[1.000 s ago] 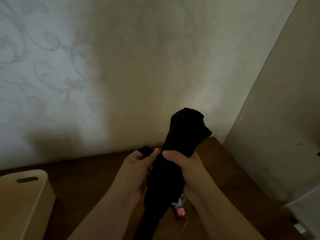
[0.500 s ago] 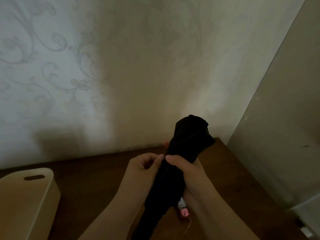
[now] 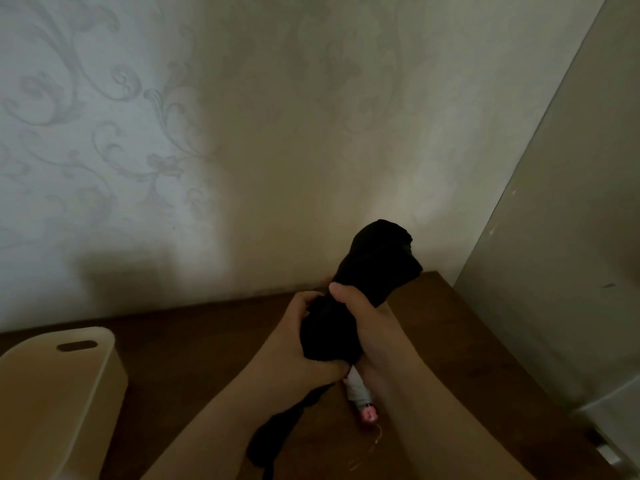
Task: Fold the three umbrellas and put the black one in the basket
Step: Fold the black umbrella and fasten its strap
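I hold the black umbrella (image 3: 375,268) upright over the dark wooden table (image 3: 207,341), its canopy bunched around the shaft. My left hand (image 3: 298,341) grips the canopy's lower half from the left. My right hand (image 3: 370,323) grips it from the right, thumb across the front. A loose black fabric tail hangs down below my left wrist. Below my hands lies a white umbrella handle (image 3: 358,393) with a pink tip. The cream basket (image 3: 55,382) with a slot handle stands at the lower left.
A patterned wall rises right behind the table. A pale cabinet side (image 3: 554,271) closes off the right edge. A thin cord lies on the wood near the pink tip.
My left hand has slid down and wrapped around the lower canopy. The bundle has tightened and the white handle shows more below my hands.
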Tool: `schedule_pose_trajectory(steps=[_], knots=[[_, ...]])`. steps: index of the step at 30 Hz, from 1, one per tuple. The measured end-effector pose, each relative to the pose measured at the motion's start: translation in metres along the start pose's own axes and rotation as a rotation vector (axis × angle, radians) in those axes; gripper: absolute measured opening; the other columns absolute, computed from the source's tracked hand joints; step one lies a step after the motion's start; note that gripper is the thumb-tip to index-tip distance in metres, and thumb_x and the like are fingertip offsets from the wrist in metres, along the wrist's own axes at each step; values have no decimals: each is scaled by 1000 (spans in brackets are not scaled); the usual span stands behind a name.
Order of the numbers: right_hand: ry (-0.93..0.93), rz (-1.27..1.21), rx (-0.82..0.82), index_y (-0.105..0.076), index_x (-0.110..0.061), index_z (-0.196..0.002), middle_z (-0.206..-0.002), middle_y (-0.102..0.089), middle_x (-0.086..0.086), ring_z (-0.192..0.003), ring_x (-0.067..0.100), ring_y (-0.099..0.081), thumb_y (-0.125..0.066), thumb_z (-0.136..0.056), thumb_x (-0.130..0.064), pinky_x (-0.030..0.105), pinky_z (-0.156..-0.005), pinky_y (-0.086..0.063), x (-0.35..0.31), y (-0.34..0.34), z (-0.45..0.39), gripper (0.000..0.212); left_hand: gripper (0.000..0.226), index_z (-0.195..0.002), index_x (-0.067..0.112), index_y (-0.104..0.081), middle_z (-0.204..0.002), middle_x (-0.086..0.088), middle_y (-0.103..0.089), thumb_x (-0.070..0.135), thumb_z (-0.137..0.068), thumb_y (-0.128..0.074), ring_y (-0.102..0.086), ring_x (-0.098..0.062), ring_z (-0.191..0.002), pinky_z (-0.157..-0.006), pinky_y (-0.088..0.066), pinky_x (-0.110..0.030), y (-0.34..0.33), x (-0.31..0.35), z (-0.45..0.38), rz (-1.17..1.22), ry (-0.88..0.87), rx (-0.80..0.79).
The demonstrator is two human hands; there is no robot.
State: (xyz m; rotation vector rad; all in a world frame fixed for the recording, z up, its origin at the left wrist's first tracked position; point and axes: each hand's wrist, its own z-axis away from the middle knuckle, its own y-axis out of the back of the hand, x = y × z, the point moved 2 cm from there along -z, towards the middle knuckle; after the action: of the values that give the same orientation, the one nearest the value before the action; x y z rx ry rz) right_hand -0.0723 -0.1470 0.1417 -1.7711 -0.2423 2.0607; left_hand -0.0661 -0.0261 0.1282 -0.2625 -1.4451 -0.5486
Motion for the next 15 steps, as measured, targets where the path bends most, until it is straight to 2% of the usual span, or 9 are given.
schedule_pose_trajectory(steps=[2,3,5,7,8,10,11,13,15], knots=[[18,287,-72,-50,-31,-117,-109,-62,-11,-104,12,-61,-67,-55,-57,32,-90,-50,-5,8,4,70,66,-118,43,-46,-108,1,-66,-3,-84,-79,-70,-1,-59,-55,-54,-14,8,4,5,24,12,20],[43,415,-122,-45,-40,-116,-111,-57,-20,-108,6,-55,-59,-55,-65,26,-93,-46,-8,13,7,67,66,-117,43,-46,-107,1,-66,-2,-83,-80,-70,-3,-58,-53,-53,-15,12,6,8,22,17,13],[70,588,-239,-42,-49,-110,-108,-54,-34,-109,-5,-52,-47,-65,-67,18,-94,-41,-12,21,14,49,67,-118,44,-46,-106,-1,-66,1,-82,-83,-68,-5,-56,-51,-53,-18,22,7,10,0,27,2],[23,674,-313,-48,-50,-107,-101,-63,-34,-99,-9,-59,-50,-82,-54,13,-89,-46,-7,30,18,26,67,-120,39,-49,-105,-2,-68,8,-75,-88,-70,-9,-61,-54,-56,-23,30,6,10,-24,32,5],[10,718,-307,-51,-47,-106,-97,-67,-28,-90,-6,-64,-53,-88,-43,16,-87,-50,-3,33,18,18,66,-120,36,-50,-104,-2,-68,9,-74,-89,-71,-11,-63,-56,-58,-26,33,5,10,-41,33,19],[41,778,-235,-55,-36,-107,-91,-72,-12,-77,6,-67,-56,-93,-24,23,-83,-54,3,35,17,19,61,-117,35,-51,-99,-2,-68,4,-78,-86,-70,-14,-63,-56,-58,-27,39,6,8,-80,36,52],[75,766,-184,-55,-30,-108,-87,-73,-8,-74,9,-67,-56,-93,-18,22,-78,-54,3,35,18,19,58,-115,34,-51,-96,-2,-67,2,-80,-83,-68,-13,-61,-55,-57,-26,42,7,7,-97,30,57],[133,696,-162,-53,-23,-107,-85,-73,-7,-75,10,-67,-59,-89,-12,20,-75,-54,-1,33,21,22,56,-113,33,-49,-92,-2,-66,1,-81,-81,-65,-5,-52,-51,-52,-19,47,10,6,-152,19,46],[116,710,-291,-54,-25,-107,-95,-71,-10,-88,6,-66,-64,-85,-9,21,-81,-53,-4,32,26,30,57,-116,31,-47,-92,-2,-65,1,-82,-81,-63,-2,-47,-47,-49,-15,52,11,5,-208,23,37]])
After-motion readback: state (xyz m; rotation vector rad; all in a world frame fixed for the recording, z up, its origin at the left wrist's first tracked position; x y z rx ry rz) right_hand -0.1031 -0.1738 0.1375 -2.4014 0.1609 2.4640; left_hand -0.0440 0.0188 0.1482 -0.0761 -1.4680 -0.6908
